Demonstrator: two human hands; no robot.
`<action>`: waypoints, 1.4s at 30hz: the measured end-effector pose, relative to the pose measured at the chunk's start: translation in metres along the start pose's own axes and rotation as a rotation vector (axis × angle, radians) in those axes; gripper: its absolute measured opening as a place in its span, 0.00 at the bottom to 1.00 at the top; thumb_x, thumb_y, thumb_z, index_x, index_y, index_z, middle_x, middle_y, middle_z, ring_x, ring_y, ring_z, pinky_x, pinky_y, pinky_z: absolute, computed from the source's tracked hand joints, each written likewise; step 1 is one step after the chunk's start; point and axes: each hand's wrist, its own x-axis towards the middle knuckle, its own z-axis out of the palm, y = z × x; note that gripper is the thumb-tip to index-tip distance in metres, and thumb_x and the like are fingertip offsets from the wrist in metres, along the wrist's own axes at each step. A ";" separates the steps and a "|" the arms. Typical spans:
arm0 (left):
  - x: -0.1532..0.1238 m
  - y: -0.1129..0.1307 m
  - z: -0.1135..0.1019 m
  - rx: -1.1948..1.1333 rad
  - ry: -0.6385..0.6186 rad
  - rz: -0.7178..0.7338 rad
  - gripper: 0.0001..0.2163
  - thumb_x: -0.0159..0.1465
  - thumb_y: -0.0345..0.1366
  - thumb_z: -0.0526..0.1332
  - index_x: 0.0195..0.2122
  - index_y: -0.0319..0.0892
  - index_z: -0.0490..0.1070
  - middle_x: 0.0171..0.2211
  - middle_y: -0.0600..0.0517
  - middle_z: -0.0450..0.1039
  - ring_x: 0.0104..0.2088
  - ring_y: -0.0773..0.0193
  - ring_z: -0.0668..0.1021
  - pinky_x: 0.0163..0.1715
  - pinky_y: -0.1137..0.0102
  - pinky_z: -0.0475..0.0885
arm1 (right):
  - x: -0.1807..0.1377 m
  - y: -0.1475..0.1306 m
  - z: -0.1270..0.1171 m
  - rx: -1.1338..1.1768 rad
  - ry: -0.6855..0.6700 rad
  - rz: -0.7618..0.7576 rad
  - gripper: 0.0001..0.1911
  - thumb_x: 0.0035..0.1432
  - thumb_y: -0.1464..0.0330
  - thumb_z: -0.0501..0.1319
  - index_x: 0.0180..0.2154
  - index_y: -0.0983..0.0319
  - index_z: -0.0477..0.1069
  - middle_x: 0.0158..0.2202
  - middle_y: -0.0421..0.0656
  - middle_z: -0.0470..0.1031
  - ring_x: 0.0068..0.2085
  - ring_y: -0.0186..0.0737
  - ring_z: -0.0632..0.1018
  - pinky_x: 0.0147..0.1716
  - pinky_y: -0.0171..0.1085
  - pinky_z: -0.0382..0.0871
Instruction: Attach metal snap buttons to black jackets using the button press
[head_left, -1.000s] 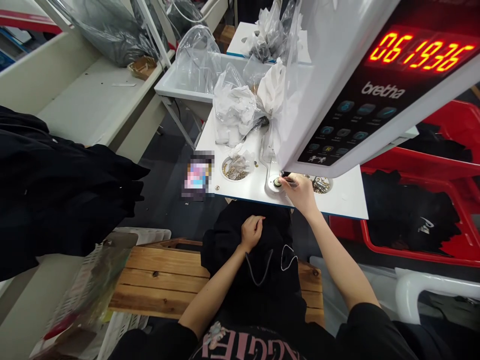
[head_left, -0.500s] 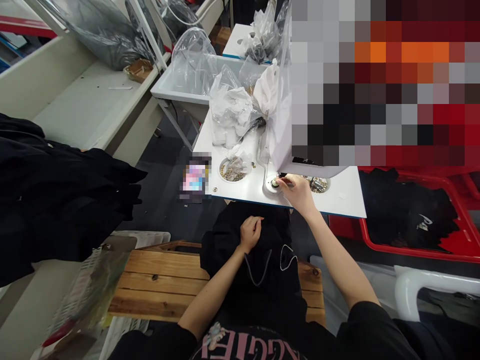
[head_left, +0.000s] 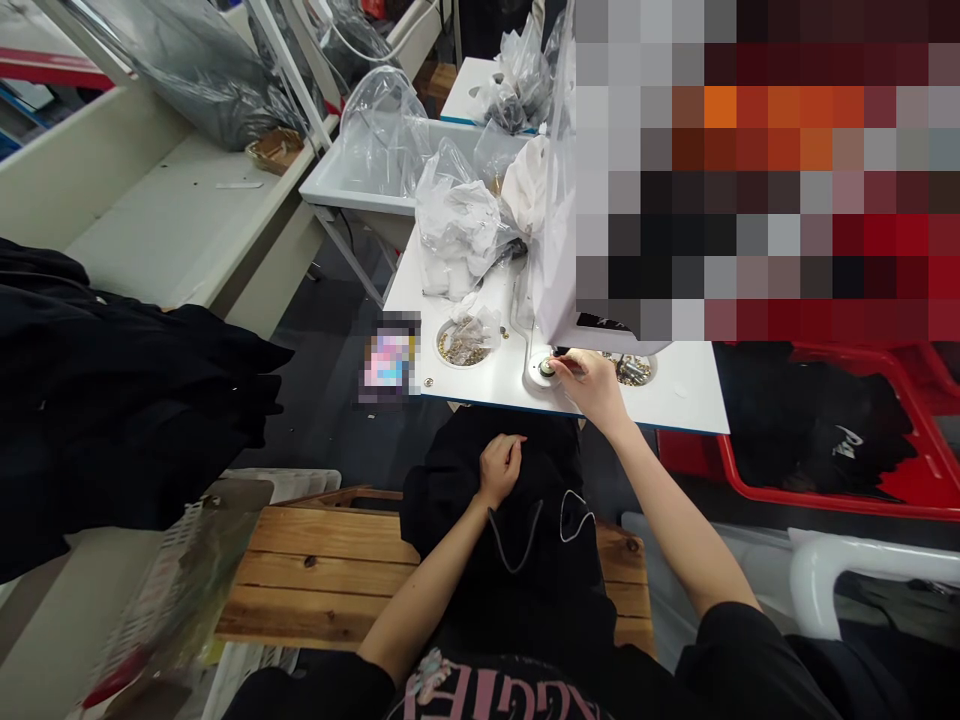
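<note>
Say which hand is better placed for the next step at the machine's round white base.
The right hand, most likely: it is at the round white base, whereas the left hand rests low on black cloth.

Most of the machine head [head_left: 560, 290] is pixelated out, and the right hand [head_left: 594, 388] partly covers small metal pieces [head_left: 634, 371].

A red bin [head_left: 825, 505] holds black cloth [head_left: 810, 430] on the right. On the left, dark garments [head_left: 127, 400] lie heaped before a pale trough [head_left: 165, 220] with a small brown container [head_left: 276, 150] inside. A wooden bench [head_left: 322, 570] stands nearer.
</note>
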 end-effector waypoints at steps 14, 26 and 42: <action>-0.001 -0.002 0.001 0.006 0.001 -0.001 0.12 0.67 0.34 0.50 0.39 0.40 0.73 0.28 0.49 0.71 0.29 0.65 0.72 0.31 0.70 0.67 | -0.002 -0.005 -0.002 0.014 -0.005 0.018 0.10 0.56 0.64 0.57 0.31 0.61 0.74 0.32 0.45 0.78 0.36 0.44 0.77 0.36 0.39 0.69; 0.009 0.018 -0.039 -0.444 -0.163 -0.276 0.19 0.68 0.44 0.46 0.39 0.39 0.73 0.30 0.47 0.73 0.30 0.62 0.74 0.32 0.68 0.69 | -0.044 -0.012 -0.017 0.079 0.130 -0.021 0.14 0.63 0.63 0.51 0.43 0.59 0.71 0.43 0.47 0.75 0.44 0.43 0.75 0.45 0.43 0.68; -0.037 0.071 -0.105 -0.223 -0.449 -0.271 0.06 0.64 0.39 0.56 0.36 0.44 0.69 0.33 0.53 0.72 0.35 0.63 0.74 0.37 0.70 0.69 | -0.168 0.004 -0.035 0.410 -0.737 0.156 0.18 0.57 0.69 0.56 0.50 0.56 0.67 0.46 0.40 0.74 0.47 0.42 0.74 0.49 0.41 0.66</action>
